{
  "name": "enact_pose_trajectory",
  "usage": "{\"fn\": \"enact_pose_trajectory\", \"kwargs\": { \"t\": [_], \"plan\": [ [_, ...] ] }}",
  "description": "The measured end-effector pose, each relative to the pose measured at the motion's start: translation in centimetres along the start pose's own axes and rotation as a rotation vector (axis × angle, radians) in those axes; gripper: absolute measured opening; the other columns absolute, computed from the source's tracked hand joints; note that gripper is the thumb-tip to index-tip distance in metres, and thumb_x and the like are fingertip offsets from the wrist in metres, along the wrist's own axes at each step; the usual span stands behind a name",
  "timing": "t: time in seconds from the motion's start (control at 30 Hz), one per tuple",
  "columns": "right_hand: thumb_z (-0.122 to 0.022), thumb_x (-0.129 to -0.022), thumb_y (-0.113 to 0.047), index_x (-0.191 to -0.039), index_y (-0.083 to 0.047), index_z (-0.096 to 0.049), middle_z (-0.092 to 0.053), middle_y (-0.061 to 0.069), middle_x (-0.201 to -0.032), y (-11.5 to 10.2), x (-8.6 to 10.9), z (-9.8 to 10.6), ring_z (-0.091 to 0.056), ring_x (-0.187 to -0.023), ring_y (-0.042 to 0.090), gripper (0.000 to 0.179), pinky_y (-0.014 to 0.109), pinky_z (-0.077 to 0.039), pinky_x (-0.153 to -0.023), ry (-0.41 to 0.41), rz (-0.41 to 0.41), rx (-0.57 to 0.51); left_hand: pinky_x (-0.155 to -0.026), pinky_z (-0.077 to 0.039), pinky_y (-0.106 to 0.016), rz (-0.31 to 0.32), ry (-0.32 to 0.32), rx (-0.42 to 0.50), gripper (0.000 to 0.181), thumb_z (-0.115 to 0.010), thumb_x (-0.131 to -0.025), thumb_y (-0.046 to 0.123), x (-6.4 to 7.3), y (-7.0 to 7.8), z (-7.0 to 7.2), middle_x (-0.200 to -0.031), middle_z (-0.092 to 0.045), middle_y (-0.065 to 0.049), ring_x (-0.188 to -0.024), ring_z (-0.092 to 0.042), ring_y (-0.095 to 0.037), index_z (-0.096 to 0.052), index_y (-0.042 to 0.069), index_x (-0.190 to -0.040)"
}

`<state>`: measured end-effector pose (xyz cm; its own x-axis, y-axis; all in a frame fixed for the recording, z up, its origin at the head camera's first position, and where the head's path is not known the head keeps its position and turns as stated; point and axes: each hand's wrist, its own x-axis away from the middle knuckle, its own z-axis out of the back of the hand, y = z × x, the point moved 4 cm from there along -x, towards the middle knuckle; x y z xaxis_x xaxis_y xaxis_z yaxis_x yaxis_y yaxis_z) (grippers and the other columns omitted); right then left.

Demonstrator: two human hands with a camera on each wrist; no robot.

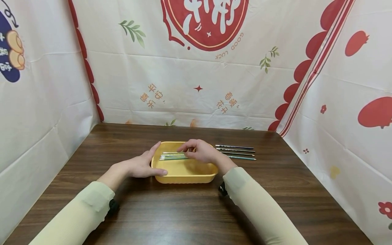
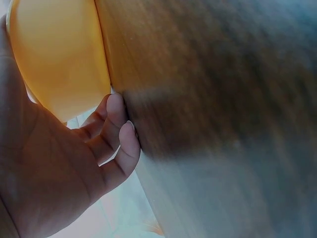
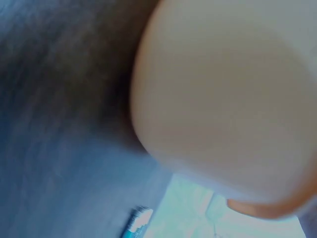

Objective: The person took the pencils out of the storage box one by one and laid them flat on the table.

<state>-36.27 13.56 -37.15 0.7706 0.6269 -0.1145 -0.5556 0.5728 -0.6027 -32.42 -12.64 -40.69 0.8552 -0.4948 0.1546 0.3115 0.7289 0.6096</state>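
A yellow plastic tray (image 1: pixel 180 178) stands on the table. My left hand (image 1: pixel 139 165) grips its left end, thumb laid over the front rim and forefinger reaching the back corner; in the left wrist view the other fingers bend beside the tray's end. Inside the tray lie several light green pencils (image 1: pixel 171 157), their right parts hidden by my right hand (image 1: pixel 200 150). That hand is over the tray's right half with bent fingers, fingertips right at the pencils; I cannot tell whether they pinch one. In the right wrist view the hand's near part is a large blur.
Right of the tray, several pencils lie side by side, among them a dark one (image 1: pixel 234 147) and a teal one (image 1: pixel 243 158). The brown wooden table (image 1: pixel 171 214) ends at a white printed cloth (image 1: pixel 183 75) hung behind and on both sides.
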Motion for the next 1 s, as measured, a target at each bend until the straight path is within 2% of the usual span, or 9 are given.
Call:
{"fn": "enact_pose_trajectory", "kwargs": {
  "t": [0.13, 0.37, 0.57, 0.83, 1.0],
  "plan": [
    [-0.071, -0.106, -0.012, -0.125, -0.024, -0.084, -0.079, -0.004, -0.124, -0.6, 0.9, 1.2, -0.064, -0.095, 0.014, 0.026, 0.03, -0.055, -0.084, 0.021, 0.006, 0.01, -0.129, -0.029, -0.07, 0.004, -0.002, 0.0, 0.134, -0.075, -0.09, 0.077, 0.0, 0.1, 0.0, -0.181, -0.014, -0.029, -0.167, -0.022, -0.05, 0.01, 0.022, -0.177],
    [-0.069, -0.107, -0.013, -0.129, -0.023, -0.082, -0.079, -0.003, -0.124, -0.1, 3.1, 3.4, -0.063, -0.096, 0.018, 0.027, 0.033, -0.054, -0.084, 0.056, -0.009, 0.016, -0.128, -0.029, -0.071, 0.003, -0.004, -0.01, 0.133, -0.074, -0.091, 0.077, 0.0, 0.1, -0.1, -0.181, -0.015, -0.03, -0.167, -0.021, -0.05, 0.011, 0.022, -0.177],
    [-0.07, -0.106, -0.012, -0.127, -0.023, -0.082, -0.079, 0.003, -0.119, 0.9, 5.3, 5.3, -0.061, -0.093, 0.019, 0.027, 0.032, -0.051, -0.082, 0.094, -0.041, 0.037, -0.129, -0.028, -0.07, -0.006, -0.001, -0.009, 0.133, -0.075, -0.091, 0.075, 0.2, 0.1, -0.1, -0.182, -0.014, -0.028, -0.167, -0.02, -0.049, 0.011, 0.022, -0.177],
    [-0.07, -0.105, -0.013, -0.125, -0.028, -0.082, -0.078, -0.002, -0.115, 2.7, 8.1, 6.9, -0.062, -0.093, 0.02, 0.027, 0.032, -0.053, -0.08, 0.12, -0.123, 0.048, -0.129, -0.029, -0.07, -0.006, -0.002, -0.007, 0.132, -0.075, -0.091, 0.075, 0.3, 0.3, 0.0, -0.181, -0.016, -0.029, -0.167, -0.023, -0.05, 0.011, 0.024, -0.177],
    [-0.072, -0.105, -0.011, -0.125, -0.024, -0.083, -0.079, 0.008, -0.115, 4.0, 9.8, 7.7, -0.063, -0.092, 0.019, 0.026, 0.031, -0.054, -0.08, 0.153, -0.124, 0.037, -0.129, -0.027, -0.072, -0.008, -0.006, -0.004, 0.133, -0.075, -0.091, 0.076, 0.2, 0.2, 0.0, -0.182, -0.013, -0.027, -0.167, -0.02, -0.05, 0.011, 0.025, -0.177]
  ]
}}
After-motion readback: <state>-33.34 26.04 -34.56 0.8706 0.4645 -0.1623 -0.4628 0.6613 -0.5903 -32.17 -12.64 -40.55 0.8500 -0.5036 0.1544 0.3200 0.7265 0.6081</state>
